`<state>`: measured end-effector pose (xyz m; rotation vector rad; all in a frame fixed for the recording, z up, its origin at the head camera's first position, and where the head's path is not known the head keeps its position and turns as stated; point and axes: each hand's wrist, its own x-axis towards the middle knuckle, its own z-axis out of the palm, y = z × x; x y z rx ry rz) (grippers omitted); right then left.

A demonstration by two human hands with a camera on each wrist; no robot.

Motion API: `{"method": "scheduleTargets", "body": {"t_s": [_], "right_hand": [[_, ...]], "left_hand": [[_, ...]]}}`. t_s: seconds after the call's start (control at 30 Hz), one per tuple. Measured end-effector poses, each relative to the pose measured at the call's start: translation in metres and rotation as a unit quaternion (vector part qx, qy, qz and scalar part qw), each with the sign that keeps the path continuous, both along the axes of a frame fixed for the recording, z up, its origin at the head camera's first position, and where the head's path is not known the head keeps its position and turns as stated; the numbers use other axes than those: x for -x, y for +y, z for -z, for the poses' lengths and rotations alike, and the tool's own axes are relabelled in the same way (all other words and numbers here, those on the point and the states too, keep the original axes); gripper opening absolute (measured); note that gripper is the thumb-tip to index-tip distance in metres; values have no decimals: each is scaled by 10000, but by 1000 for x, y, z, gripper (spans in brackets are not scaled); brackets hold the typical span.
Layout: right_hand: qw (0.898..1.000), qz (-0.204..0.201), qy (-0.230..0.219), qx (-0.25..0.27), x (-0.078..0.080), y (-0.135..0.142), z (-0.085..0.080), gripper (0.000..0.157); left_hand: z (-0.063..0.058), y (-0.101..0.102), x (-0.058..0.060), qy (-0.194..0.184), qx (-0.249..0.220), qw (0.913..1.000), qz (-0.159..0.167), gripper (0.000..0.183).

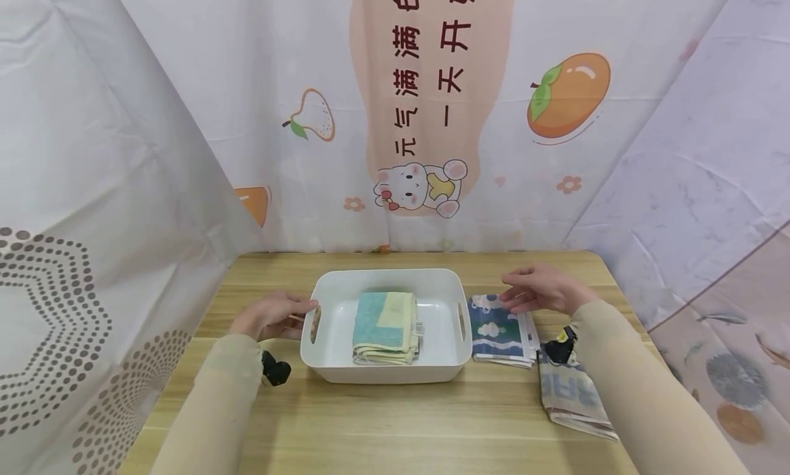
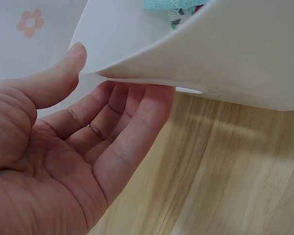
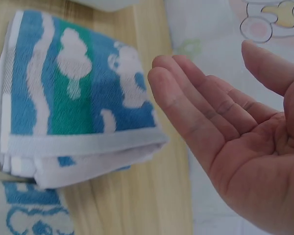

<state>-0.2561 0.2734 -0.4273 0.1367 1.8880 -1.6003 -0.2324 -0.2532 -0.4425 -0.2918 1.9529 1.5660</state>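
Note:
A white plastic basket [image 1: 389,373] with handle slots in its ends stands on the wooden table. My left hand [image 2: 83,127] grips its left end, fingertips in the handle slot and thumb at the rim. Inside the basket lies a stack of folded towels, the top one teal and yellow [image 1: 384,324]. Right of the basket lies a folded blue, green and white towel [image 3: 73,78]. Beside that towel hovers my right hand [image 3: 235,122], its fingers loosely extended and apart from the cloth. In the head view this hand [image 1: 543,288] overlaps the towel's far right corner.
A beige folded towel with blue lettering [image 1: 570,393] lies at the right, partly hidden by the right forearm. Printed white curtains [image 1: 278,50] hang behind and on both sides of the wooden table [image 1: 382,434]. Each wrist carries a small black device [image 1: 275,369].

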Motion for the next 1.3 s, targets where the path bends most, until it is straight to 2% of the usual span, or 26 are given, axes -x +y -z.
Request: {"method": "scheduleTargets", "body": {"t_s": [0.43, 0.6, 0.93, 1.1, 1.3], "right_hand": [[9994, 330, -15, -116, -4, 20, 20, 61], [9988, 439, -43, -199, -6, 25, 27, 62], [9976, 493, -59, -489, -8, 36, 39, 72], [9958, 391, -16, -828, -13, 41, 45, 66], [9958, 390, -92, -825, -19, 43, 52, 59]], "left_hand": [[1, -1, 0, -60, 88, 9999, 40, 45], [2, 1, 0, -33, 143, 9999, -53, 42], [3, 2, 0, -9, 130, 9999, -59, 40], [2, 2, -2, 3, 106, 9999, -84, 40], [4, 3, -2, 9, 120, 9997, -203, 36]]}}
